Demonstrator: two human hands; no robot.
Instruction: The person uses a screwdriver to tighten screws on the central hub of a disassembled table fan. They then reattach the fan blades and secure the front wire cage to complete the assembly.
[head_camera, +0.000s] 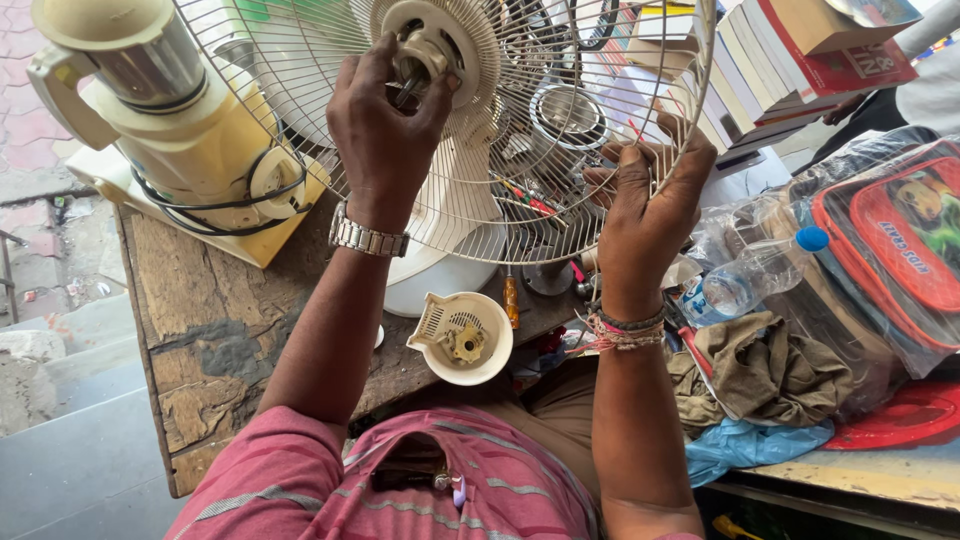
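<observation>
Standing tilted on the worn wooden workbench (200, 330), the fan's wire guard (560, 210) looks light and springy, best held by its rim. The right hand (645, 205) hooks its fingers through those wires; the left hand (385, 130) pinches a small tool at the motor hub (430, 45). A cream mixer-grinder (170, 120), book stack (790, 70), water bottle (750, 280) and small strainer cup (462, 338) crowd close.

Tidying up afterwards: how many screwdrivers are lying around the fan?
1 clearly: an orange-handled screwdriver standing by the cream cap, below the fan guard. Red and green tools behind the wires may include more; unclear.
</observation>
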